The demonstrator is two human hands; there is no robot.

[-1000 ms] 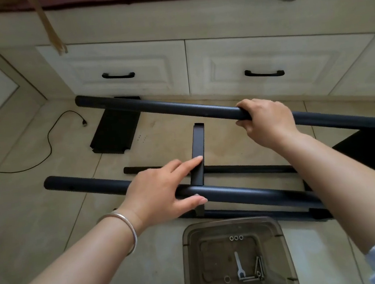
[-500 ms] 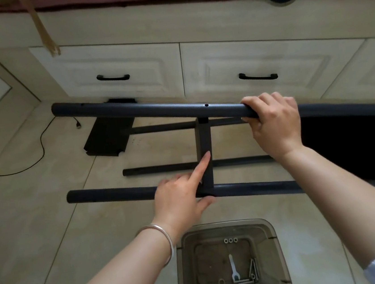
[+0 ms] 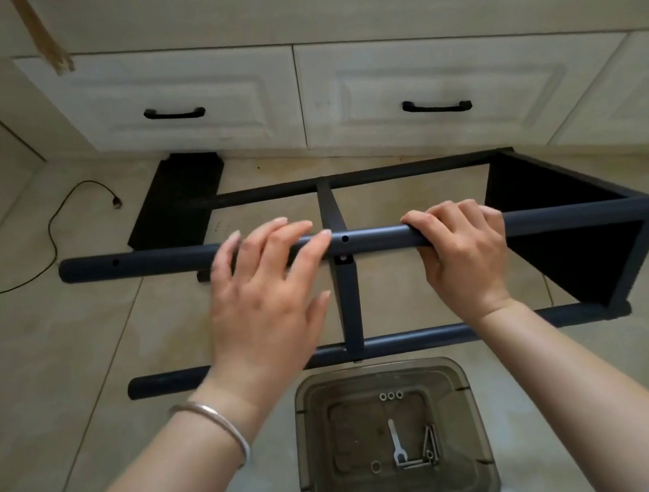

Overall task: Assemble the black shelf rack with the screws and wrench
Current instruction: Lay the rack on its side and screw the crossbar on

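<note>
Left hand [image 3: 267, 292]: fingers spread loosely over the rack's top tube [image 3: 374, 239], grip open.
Right hand [image 3: 463, 254]: grip closed around that tube.

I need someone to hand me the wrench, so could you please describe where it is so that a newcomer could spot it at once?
Look at the smoky clear plastic bin on the floor, just below the black rack frame that both hands rest on. The wrench lies flat on its bottom, near the middle. It is the one flat silver strip with a forked end, unlike the round washers above it and the thin screws beside it.

Head camera looks steeply down, close over the floor [image 3: 47, 378].
</note>
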